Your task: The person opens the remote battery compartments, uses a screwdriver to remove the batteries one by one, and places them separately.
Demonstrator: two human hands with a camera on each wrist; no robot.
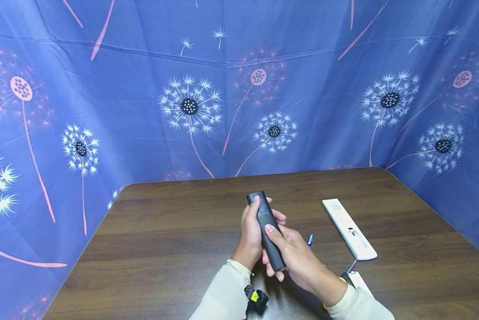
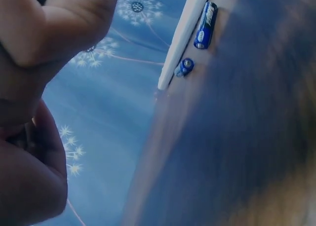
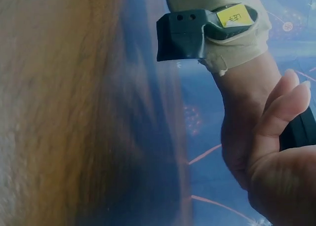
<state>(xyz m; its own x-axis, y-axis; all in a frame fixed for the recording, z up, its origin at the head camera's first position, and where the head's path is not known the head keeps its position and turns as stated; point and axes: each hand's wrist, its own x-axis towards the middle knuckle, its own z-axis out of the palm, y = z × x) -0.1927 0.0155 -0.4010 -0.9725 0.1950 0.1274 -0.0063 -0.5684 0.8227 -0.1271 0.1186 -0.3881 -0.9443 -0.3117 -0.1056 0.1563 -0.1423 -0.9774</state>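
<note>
A black remote control is held in both hands above the table, tilted, with small print near its upper end. My left hand grips it from the left, thumb along the upper face. From the right, my right hand holds the lower half, its thumb pressing on the middle of the face and fingers curled beneath. Part of the dark remote also shows behind fingers in the right wrist view. The left wrist view shows two blue batteries, one lying lengthwise and one end-on.
A long white piece with a small print and a recess lies right on the wooden table. A screwdriver with yellow and black handle and a small white part are partly hidden by my right forearm. Patterned blue cloth hangs behind.
</note>
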